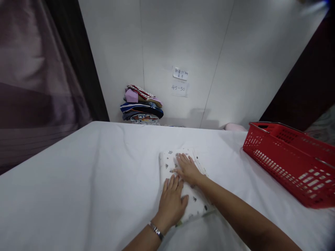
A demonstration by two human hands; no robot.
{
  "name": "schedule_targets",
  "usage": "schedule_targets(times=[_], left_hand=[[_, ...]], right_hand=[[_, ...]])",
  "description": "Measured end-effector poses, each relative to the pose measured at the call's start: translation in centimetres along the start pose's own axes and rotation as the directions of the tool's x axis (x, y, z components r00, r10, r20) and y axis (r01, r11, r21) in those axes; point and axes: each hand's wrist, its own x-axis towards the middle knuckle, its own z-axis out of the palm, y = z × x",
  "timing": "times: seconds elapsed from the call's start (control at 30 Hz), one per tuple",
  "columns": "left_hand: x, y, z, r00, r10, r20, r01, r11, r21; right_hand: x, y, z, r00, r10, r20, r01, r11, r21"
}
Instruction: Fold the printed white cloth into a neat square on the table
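On the white sheet (65, 181), the folded printed cloth (192, 205) is lying beneath the left hand (171, 202) and right hand (189, 170), both resting flat with nothing in their grip, so an uneven push could be dragging its layers askew or creasing them.

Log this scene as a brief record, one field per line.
Left hand: flat on the nearer part of the cloth, metal band at the wrist
Left hand point
Right hand: flat on the cloth, farther forward
Cloth: white with dark print, folded
Surface: white cover
Right side: red basket
Beyond far edge: fabric stack
Wall: paper note reading 45-50
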Motion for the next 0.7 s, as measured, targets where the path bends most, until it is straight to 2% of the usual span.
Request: schedule_targets(times=[0.13,0.23,0.33,0.43,0.5,0.63,0.7], left_hand=[[0.0,0.2,-0.2,0.999,0.002,-0.039,-0.004,0.999,-0.044],[0.0,0.4,-0.5,0.998,0.003,-0.064,-0.007,0.998,-0.070],[0.0,0.4,-0.6,0.997,-0.005,-0.072,0.000,0.998,-0.064],[0.0,0.2,-0.3,0.999,-0.018,-0.030,0.017,0.999,-0.041],[0.0,0.0,0.0,1.000,-0.020,-0.002,0.019,1.000,-0.024],[0.1,-0.1,0.1,1.000,-0.021,0.019,0.021,1.000,0.004],[0.1,-0.1,0.1,1.000,-0.016,0.019,0.016,1.000,0.013]], right_hand=[[3.2,-3.2,0.0,0.992,-0.121,-0.029,0.123,0.991,0.056],[5.3,-4.8,1.4,0.986,-0.159,0.044,0.154,0.983,0.096],[6.3,-5.1,2.4,0.979,-0.182,0.094,0.171,0.978,0.122],[6.0,-4.4,1.7,0.976,-0.180,0.122,0.153,0.967,0.205],[5.2,-3.4,0.8,0.985,-0.142,0.099,0.117,0.967,0.225],[3.3,-0.1,-0.2,1.000,0.009,-0.018,-0.008,0.998,0.062],[2.9,1.6,-0.1,0.995,0.094,-0.021,-0.094,0.995,-0.017]])
